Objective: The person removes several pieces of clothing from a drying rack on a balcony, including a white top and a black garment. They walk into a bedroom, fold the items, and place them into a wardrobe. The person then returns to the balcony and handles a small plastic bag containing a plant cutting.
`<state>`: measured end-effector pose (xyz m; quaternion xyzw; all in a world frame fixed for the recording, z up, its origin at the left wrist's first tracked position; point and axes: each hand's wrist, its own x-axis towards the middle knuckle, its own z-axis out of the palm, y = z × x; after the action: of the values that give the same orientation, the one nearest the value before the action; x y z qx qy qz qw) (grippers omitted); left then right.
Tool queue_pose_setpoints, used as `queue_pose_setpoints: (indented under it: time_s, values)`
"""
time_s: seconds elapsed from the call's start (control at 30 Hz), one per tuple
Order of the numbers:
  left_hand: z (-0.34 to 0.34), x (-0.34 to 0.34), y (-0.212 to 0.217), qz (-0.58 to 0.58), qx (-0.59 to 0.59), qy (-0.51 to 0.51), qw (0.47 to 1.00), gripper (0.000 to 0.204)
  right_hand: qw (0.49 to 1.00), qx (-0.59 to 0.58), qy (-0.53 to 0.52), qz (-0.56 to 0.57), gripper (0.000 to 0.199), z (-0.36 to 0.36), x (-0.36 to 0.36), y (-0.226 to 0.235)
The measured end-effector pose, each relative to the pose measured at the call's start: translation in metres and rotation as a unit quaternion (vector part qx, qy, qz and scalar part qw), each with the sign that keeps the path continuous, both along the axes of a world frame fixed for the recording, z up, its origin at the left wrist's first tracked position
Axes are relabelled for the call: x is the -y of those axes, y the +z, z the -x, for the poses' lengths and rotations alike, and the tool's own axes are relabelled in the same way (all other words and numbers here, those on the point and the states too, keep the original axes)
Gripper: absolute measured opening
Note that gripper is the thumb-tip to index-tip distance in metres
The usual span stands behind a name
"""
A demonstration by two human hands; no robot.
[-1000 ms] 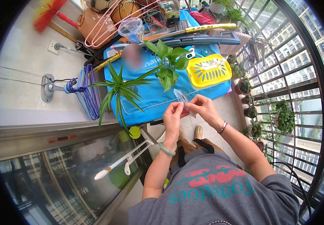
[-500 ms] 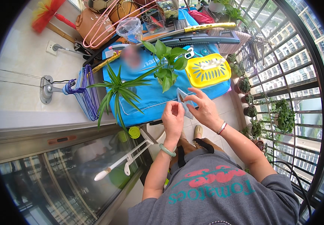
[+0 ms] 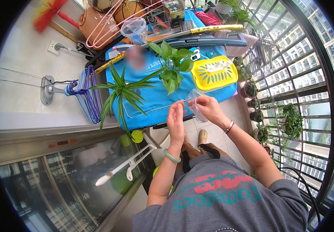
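Note:
A thin clear plastic bag (image 3: 200, 112) hangs from my right hand (image 3: 212, 110), whose thumb and fingers are pinched on it. Just left of the bag, my left hand (image 3: 177, 120) is raised with its fingers stretched upward and nothing visible in them. A small gap separates the left fingertips from the bag. Both hands are in front of the near edge of a surface with a blue cover (image 3: 147, 104). Beyond the hands on that cover stand a broad-leaved plant (image 3: 171, 69), a spiky-leaved plant (image 3: 123, 92) and a yellow slotted basket (image 3: 216, 75) with something white in it.
Purple hangers (image 3: 87, 96) hang by the left wall. A clear plastic tub (image 3: 134, 31), pink hangers (image 3: 97, 27) and balls crowd the far side. A gold-wrapped rod (image 3: 217, 28) lies across the back. Potted plants (image 3: 251, 89) line the railing on the right. A white bracket (image 3: 132, 162) stands lower left.
The left fingers have gone from a pinch to stretched out, apart from the bag. The bag has shifted slightly right and looks more spread, still in my right hand.

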<state>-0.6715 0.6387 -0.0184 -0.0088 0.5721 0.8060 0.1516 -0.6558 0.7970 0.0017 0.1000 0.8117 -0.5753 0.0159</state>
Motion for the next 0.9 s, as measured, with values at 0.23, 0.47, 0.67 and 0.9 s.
queue_pose_setpoints:
  time_s: [0.23, 0.47, 0.67, 0.9]
  values:
    - [-0.005, -0.011, -0.009, -0.241, 0.269, -0.054, 0.931, 0.051, 0.921, 0.079, -0.04, 0.38, 0.025, -0.019, -0.012, 0.022]
    - [-0.009, -0.024, -0.005, -0.291, 0.315, -0.075, 0.9, 0.044, 0.982, -0.004, -0.068, 0.176, 0.017, -0.03, -0.025, 0.006]
    - [-0.008, -0.021, 0.001, -0.275, 0.252, -0.086, 0.924, 0.043, 0.999, -0.031, -0.01, -0.024, 0.016, -0.036, -0.027, 0.012]
    - [-0.009, -0.025, 0.001, -0.264, 0.256, -0.086, 0.926, 0.038, 0.981, -0.084, -0.004, -0.177, 0.012, -0.034, -0.017, 0.023]
